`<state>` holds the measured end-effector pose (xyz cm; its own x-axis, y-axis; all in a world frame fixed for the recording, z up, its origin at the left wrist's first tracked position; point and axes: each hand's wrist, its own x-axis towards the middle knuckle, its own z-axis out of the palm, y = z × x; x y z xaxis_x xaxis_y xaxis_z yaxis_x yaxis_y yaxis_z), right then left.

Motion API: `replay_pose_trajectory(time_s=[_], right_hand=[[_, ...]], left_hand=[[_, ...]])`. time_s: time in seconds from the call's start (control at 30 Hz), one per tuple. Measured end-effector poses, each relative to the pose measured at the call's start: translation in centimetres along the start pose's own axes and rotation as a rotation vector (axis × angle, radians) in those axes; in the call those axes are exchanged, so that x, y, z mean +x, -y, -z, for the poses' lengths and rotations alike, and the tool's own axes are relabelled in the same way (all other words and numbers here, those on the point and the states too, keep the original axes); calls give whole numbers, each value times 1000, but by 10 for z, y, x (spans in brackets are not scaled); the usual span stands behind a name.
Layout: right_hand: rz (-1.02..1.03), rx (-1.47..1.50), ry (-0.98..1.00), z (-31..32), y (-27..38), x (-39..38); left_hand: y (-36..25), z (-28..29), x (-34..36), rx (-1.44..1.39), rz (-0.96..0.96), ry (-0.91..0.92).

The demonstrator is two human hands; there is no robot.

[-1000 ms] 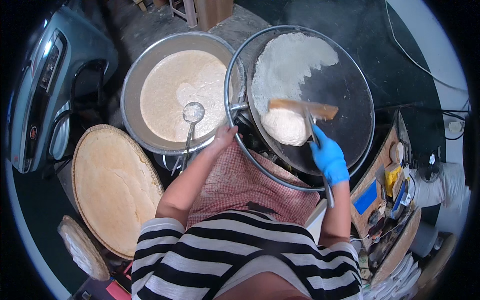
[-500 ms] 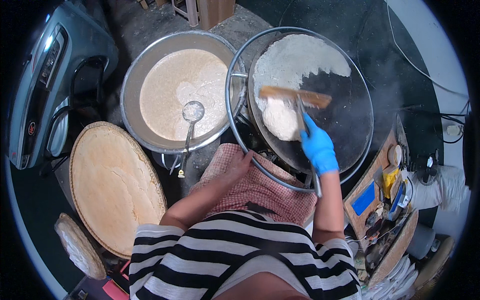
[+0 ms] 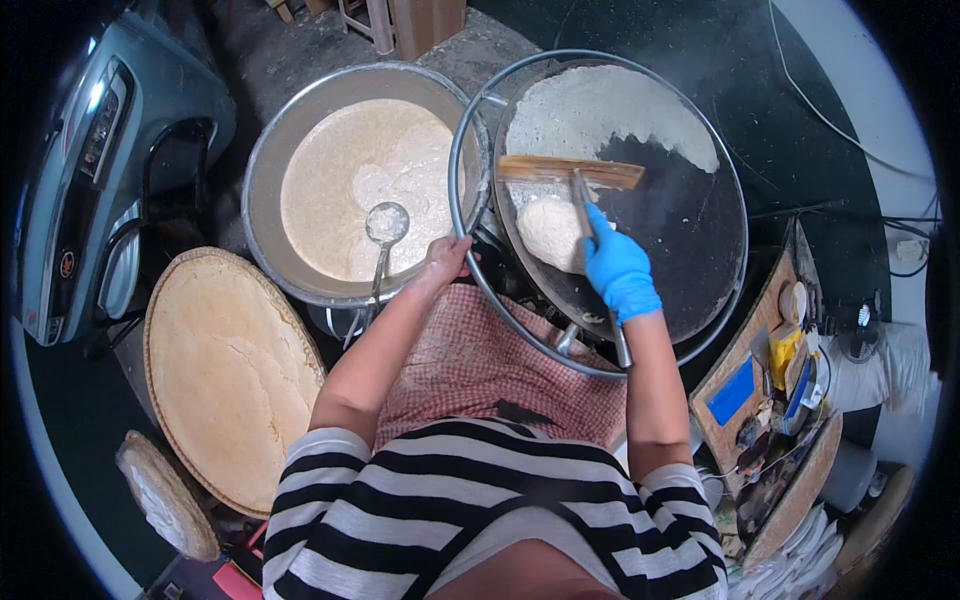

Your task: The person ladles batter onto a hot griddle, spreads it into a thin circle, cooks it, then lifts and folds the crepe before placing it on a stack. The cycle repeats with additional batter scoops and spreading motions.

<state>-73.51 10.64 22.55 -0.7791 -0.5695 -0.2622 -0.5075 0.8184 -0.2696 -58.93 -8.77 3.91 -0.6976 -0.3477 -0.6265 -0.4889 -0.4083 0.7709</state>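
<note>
My right hand (image 3: 617, 268), in a blue glove, grips the metal handle of a wooden spreader (image 3: 530, 168). Its flat blade lies across the left part of a round dark griddle (image 3: 680, 235). Pale batter (image 3: 600, 102) coats the far side of the plate in a thin, ragged-edged layer. Just on the near side of the blade sits a thick lump of batter (image 3: 548, 232). My bare left hand (image 3: 447, 258) is closed around the left side of the metal ring (image 3: 453, 185) that encircles the griddle.
A large metal basin (image 3: 262, 150) of batter stands left of the griddle, with a ladle (image 3: 386, 224) resting in it. A wide round tray (image 3: 235, 375) of stacked pale sheets lies nearer left. Rightward, a wooden board (image 3: 708, 385) carries a yellow packet and small items.
My left hand has shifted up the ring, which has turned clockwise. The spreader has moved slightly left and away from me. The coated area reaches farther down the right side.
</note>
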Motion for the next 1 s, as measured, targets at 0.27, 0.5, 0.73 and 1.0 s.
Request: replay_pose_trajectory(time_s=[0.27,0.5,0.73,1.0], right_hand=[[-70,-60,123,15,-31,-53],[32,-51,-8,-7,0,-7],[-44,-28,120,20,-35,-46],[52,-58,56,-7,-8,-34]], left_hand=[[32,-20,-59,-191,166,134],[27,-52,-66,404,-6,-128],[16,-9,-5,-38,32,-5],[-17,11,-19,-45,63,52]])
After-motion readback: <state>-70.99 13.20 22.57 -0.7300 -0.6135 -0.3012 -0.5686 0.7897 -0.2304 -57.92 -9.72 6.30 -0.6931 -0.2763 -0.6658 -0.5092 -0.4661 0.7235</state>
